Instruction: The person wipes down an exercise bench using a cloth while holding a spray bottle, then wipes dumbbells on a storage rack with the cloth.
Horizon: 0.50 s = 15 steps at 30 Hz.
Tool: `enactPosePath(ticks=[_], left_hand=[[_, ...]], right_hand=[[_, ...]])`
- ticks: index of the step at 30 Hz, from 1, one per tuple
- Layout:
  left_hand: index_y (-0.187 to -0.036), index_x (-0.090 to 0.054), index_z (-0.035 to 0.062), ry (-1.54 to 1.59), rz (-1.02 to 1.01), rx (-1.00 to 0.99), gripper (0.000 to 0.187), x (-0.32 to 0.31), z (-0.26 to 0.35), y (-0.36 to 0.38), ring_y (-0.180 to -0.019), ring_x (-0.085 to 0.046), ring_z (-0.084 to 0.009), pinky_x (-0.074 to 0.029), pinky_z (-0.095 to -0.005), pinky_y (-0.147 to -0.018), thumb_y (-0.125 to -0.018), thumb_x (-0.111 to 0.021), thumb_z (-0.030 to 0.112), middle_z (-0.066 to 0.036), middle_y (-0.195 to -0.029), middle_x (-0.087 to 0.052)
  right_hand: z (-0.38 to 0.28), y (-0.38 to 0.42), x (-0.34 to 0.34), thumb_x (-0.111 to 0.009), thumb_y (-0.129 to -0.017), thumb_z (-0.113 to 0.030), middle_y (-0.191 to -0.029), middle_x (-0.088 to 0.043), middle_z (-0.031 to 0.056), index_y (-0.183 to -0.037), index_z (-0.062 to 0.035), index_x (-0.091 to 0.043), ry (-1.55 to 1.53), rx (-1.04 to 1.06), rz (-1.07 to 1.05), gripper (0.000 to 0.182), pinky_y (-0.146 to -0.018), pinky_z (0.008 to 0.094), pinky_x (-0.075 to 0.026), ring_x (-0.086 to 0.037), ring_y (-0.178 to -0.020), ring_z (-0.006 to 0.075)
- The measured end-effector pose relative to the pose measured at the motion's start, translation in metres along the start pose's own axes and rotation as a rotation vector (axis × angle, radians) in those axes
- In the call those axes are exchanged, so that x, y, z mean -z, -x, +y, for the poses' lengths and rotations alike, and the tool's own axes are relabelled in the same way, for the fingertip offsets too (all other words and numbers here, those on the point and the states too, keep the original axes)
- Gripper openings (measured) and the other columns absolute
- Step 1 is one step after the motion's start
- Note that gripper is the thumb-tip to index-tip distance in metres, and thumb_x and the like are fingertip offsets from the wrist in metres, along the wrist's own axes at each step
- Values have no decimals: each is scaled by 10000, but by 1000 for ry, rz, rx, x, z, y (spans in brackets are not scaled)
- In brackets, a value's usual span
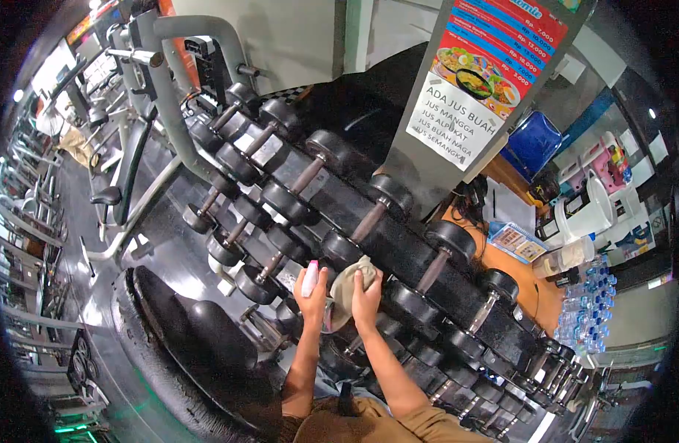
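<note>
My left hand (311, 301) is closed around a small white bottle (309, 283) with a pink top; the fingers hide much of it. Just to its right, my right hand (366, 298) grips a grey-beige cloth (344, 289), which hangs down between the two hands. Both hands are in front of the dumbbell rack (339, 193). Beyond the cloth, a black dumbbell (369, 223) with a worn metal handle lies on the rack, close to my right hand.
More dumbbells (307, 175) fill the tiers to both sides. A black padded bench (162, 347) stands at the lower left, with gym machines (132, 148) behind it. At the right are a menu sign (472, 88), an orange counter (535, 288) and several water bottles (587, 303).
</note>
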<state>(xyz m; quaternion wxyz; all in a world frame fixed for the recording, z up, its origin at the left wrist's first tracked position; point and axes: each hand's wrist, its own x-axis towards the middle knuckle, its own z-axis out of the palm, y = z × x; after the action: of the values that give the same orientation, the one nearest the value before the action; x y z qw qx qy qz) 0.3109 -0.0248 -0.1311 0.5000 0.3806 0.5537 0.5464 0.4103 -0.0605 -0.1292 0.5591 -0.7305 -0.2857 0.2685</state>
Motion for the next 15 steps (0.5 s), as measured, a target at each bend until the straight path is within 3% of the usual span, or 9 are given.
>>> enactPosePath(ticks=[1, 3, 5, 10, 15], left_hand=[[-782, -563, 79, -2, 5, -1, 203, 4, 2, 2, -549, -453, -25, -356, -206, -483, -887, -717, 159, 69, -661, -501], [-845, -624, 90, 41, -20, 22, 162, 9, 6, 4, -554, -496, -21, -404, -210, -442, -885, -728, 207, 70, -684, -534], [-861, -638, 81, 60, 14, -10, 156, 11, 4, 3, -538, -508, -26, -417, -210, -434, -885, -727, 207, 65, -669, -542], [-834, -648, 74, -18, -85, 46, 171, 8, 10, 0, -519, -499, -26, -408, -215, -420, -888, -723, 218, 62, -652, -544], [-833, -658, 52, -3, -166, 50, 210, -17, 19, -10, -506, -510, -45, -405, -226, -421, -869, -738, 243, 50, -655, -562]], right_hand=[[-8, -2, 4, -581, -958, -254, -1174, -567, 176, -1204, -11, -533, -2, 0, -5, 349, -929, 399, -449, -576, -1079, 294], [-21, -9, 14, -638, -910, -158, -1111, -549, 171, -1184, -6, -547, 261, 364, -40, 326, -917, 409, -448, -560, -1061, 332], [-33, -18, 22, -660, -873, -117, -1066, -536, 151, -1108, -44, -599, 313, 515, -79, 254, -875, 417, -466, -560, -1022, 342], [-57, -49, 33, -712, -822, -148, -1083, -583, 104, -1129, -107, -642, 408, 473, -215, 318, -855, 404, -497, -600, -1011, 327], [-79, -69, 59, -702, -826, -157, -1028, -626, 131, -1086, -49, -651, 369, 445, -58, 286, -845, 396, -494, -630, -972, 334]])
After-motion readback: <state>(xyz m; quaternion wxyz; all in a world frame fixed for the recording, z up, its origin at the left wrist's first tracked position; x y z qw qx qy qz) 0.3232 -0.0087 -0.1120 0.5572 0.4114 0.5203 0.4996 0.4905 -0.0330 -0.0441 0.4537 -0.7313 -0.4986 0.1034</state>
